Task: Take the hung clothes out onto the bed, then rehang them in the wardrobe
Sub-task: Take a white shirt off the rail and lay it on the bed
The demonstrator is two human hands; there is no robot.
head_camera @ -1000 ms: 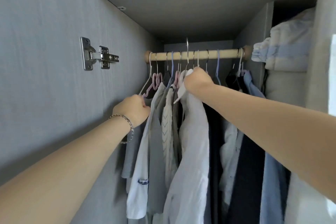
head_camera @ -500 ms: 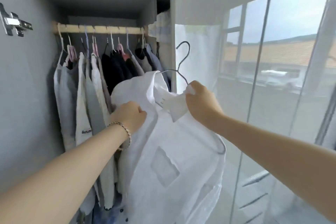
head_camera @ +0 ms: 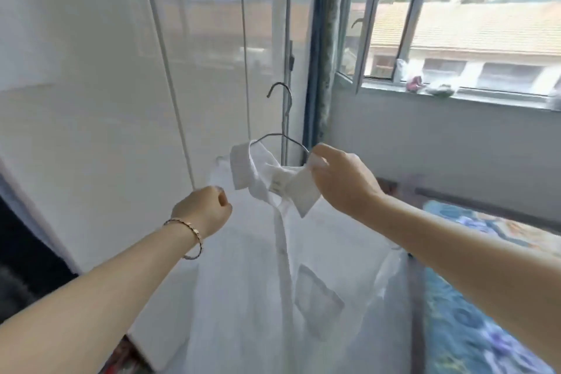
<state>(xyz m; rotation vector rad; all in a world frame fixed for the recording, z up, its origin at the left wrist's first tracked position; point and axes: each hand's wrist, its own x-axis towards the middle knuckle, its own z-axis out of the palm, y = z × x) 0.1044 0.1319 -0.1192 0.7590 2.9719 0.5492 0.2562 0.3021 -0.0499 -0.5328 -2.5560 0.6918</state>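
A white shirt (head_camera: 291, 297) with a chest pocket hangs on a thin metal hanger (head_camera: 283, 118) in front of me, held up in the air. My right hand (head_camera: 340, 179) pinches the shirt at the right side of its collar, over the hanger's arm. My left hand (head_camera: 206, 209) grips the shirt's left shoulder. The bed (head_camera: 473, 297), with a blue patterned cover, lies at the lower right, partly behind the shirt and my right arm. The wardrobe rail is out of view.
A white glossy wardrobe door (head_camera: 91, 100) fills the left. A dark curtain (head_camera: 321, 55) hangs beside an open window (head_camera: 455, 24) with small items on its sill. A grey wall runs below the window, behind the bed.
The shirt came off the rail and out of the wardrobe. My view swung right, from the hanging clothes to the window and bed. Both hands kept their hold.
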